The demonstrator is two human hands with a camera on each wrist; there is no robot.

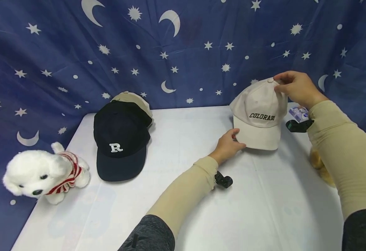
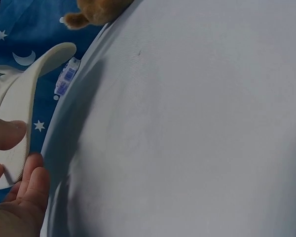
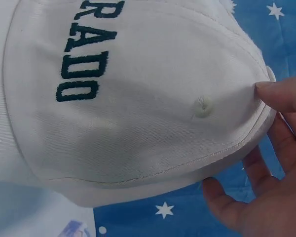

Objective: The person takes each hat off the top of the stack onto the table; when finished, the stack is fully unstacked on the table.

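A cream baseball cap with COLORADO stitched in dark letters is held upright at the right rear, its brim pointing down toward the table's near side. My left hand pinches the brim's left corner; in the left wrist view the thumb lies on one face and fingers are on the other. Up at the crown, my right hand grips the cap beside its top button. The right wrist view shows the thumb on the fabric and the other fingers partly behind the edge.
At the left, a navy cap with a white R overlaps a beige cap. A white plush dog in a striped scarf sits at the left edge. A small purple-white pack and a brown plush toy are at the right.
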